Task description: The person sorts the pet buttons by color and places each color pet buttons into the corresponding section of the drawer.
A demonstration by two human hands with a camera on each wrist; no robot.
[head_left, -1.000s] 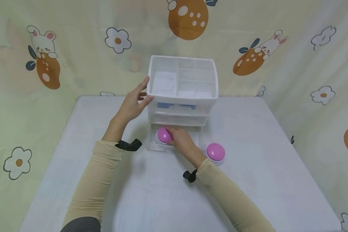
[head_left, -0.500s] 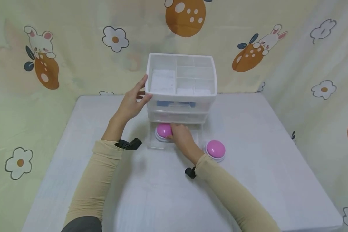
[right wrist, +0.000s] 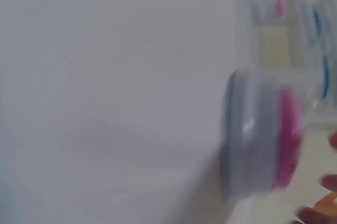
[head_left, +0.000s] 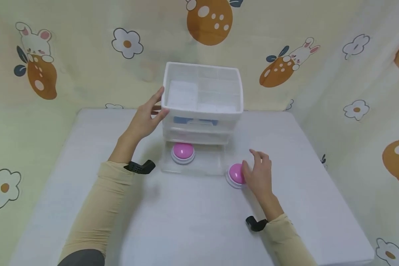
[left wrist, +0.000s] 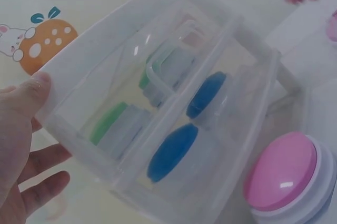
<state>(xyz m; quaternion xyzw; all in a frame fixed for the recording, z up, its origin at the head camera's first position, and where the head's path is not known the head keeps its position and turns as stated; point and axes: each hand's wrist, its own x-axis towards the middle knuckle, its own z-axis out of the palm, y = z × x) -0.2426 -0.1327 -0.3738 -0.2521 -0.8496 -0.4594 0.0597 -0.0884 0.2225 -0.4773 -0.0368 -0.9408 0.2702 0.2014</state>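
A white drawer unit with clear drawers stands at the back of the table. At its left front corner my left hand touches the rim, fingers spread and fairly straight. The bottom drawer is pulled out, and a pink-domed button with a round white base sits in its left part. To the right of that drawer, a second pink-domed button rests on the table. My right hand is beside its right side, holding nothing, fingers loosely bent. Whether the thumb touches the dome I cannot tell.
Through the clear upper drawers, green-topped and blue-topped round things show. The tray on top of the unit has compartments. A white cloth covers the table; a patterned curtain hangs behind it. The right wrist view is blurred.
My right hand has let go of the button in the bottom drawer and moved right to the second one. The left hand stays at the unit's corner.
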